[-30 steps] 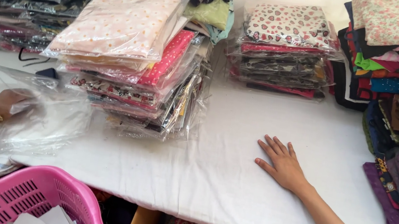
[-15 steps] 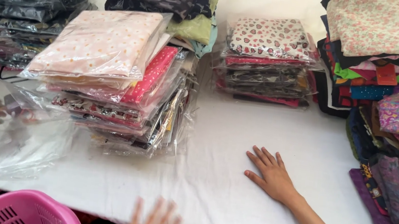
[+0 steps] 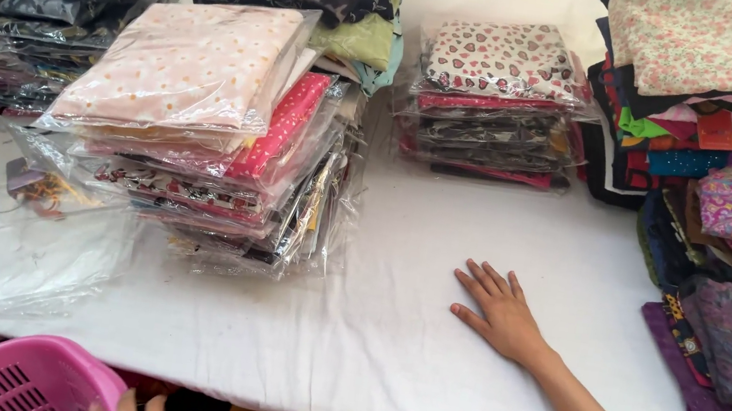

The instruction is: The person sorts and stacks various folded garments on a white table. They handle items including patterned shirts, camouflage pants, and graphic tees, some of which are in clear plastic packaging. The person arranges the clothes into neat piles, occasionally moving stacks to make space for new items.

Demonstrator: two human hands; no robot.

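Right hand [image 3: 503, 310]: flat, fingers spread, palm down on the white tablecloth [image 3: 348, 344], holding nothing, seemingly bracing. Left hand [image 3: 130, 410]: only fingertips visible at the pink basket [image 3: 14, 376]; grip indeterminable. Bagged fabric stack [image 3: 206, 128]: piled just left, for reach.

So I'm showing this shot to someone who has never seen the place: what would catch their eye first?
Probably the tall stack of bagged fabrics left of centre, topped by a pale pink dotted packet. Next, the right hand lying flat and open on the white tablecloth, holding nothing. The pink basket at the bottom left corner stands out too, with the left hand's fingertips beside it.
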